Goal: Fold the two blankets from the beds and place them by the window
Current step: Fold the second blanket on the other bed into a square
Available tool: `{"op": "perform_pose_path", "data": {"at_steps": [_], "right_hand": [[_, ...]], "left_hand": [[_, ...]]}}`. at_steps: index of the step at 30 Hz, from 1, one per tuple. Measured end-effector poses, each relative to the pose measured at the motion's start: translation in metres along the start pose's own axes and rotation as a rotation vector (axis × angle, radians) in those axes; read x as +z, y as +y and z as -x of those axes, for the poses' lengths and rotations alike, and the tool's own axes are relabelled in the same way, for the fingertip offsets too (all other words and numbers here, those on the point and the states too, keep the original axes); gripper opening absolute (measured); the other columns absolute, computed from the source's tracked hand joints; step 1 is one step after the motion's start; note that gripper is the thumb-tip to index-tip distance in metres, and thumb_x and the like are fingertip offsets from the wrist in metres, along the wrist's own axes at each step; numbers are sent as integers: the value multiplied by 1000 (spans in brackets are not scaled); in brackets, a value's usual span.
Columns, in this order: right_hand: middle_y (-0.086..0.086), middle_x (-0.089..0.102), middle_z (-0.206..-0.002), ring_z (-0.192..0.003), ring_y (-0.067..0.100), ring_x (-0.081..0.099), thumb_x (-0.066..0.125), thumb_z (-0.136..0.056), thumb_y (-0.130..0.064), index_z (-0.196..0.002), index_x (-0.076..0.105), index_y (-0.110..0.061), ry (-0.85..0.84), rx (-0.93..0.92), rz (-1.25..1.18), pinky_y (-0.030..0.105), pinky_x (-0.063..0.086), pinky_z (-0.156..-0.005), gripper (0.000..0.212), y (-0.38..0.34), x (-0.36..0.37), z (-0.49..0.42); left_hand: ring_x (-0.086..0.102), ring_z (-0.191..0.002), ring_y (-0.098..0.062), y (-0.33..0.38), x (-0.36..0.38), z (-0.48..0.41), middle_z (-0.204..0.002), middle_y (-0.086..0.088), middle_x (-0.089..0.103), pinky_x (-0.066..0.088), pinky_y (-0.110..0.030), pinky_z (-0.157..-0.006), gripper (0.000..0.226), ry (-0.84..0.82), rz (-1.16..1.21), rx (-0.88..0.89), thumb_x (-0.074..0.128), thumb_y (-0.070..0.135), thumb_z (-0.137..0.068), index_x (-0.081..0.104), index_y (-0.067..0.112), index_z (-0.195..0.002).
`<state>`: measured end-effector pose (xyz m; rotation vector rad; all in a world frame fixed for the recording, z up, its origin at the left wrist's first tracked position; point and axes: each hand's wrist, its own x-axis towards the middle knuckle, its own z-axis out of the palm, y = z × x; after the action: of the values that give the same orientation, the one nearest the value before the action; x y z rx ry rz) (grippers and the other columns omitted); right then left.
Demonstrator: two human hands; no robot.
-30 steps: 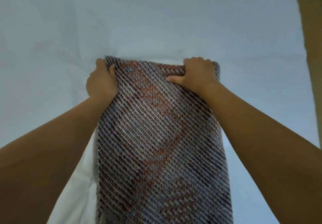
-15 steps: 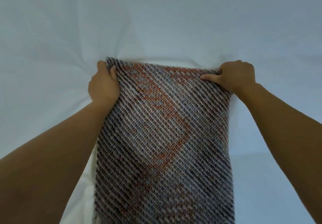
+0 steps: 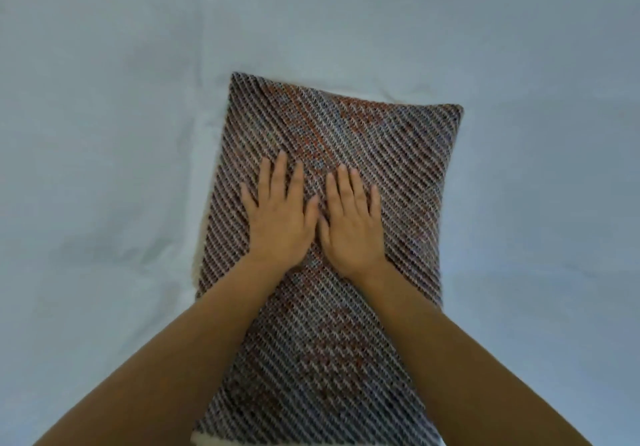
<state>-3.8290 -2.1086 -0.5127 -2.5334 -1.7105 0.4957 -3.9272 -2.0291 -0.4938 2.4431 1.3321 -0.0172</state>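
A knitted blanket (image 3: 381, 140) with diagonal grey, dark and orange stripes lies folded into a long rectangle on the white bed sheet (image 3: 104, 133). Its far edge lies flat, and its near end runs out of the bottom of the view. My left hand (image 3: 277, 213) and my right hand (image 3: 351, 223) lie flat side by side on the middle of the blanket, fingers straight and spread, pressing down on it. A pale underside of the blanket shows along its left edge and at the bottom.
The white sheet spreads on all sides of the blanket, lightly wrinkled to the left.
Both hands have let go of the blanket's far corners and moved back to its middle, now lying flat on it. The far edge has been laid down on the sheet.
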Motion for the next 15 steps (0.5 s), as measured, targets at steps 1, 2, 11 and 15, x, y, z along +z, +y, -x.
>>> {"op": "perform_pose_path", "data": {"at_steps": [1,2,11,15], "right_hand": [[3,-15,-151,-143,20,-13,16,-96,-47,-146,-7,-15,-4,45,6,40,-16,-111,63,11,3,5],[4,-13,-153,-143,19,-13,12,-95,-50,-146,-6,-14,4,105,15,39,-15,-112,66,28,4,10],[10,-7,-157,-144,26,-9,17,-96,-44,-147,-5,-10,-13,308,117,40,-13,-113,65,76,2,36],[11,-8,-157,-144,24,-11,14,-97,-42,-146,-7,-8,-39,232,43,37,-15,-111,63,12,16,70]], "left_hand": [[-6,-145,-22,-9,9,20,-158,-4,-2,-12,-47,-110,62,-79,-55,9,22,49,-96,3,23,-149],[-8,-145,-20,-21,17,36,-158,-3,-4,-14,-46,-111,63,-124,-88,-1,16,53,-95,-1,23,-149],[-7,-145,-22,-44,15,29,-158,-5,-6,-5,-46,-115,72,-347,-58,-152,20,56,-94,-5,18,-149],[21,-140,-26,-49,-17,52,-154,-11,22,16,-41,-115,68,-187,186,-112,43,43,-93,17,12,-148]]}}
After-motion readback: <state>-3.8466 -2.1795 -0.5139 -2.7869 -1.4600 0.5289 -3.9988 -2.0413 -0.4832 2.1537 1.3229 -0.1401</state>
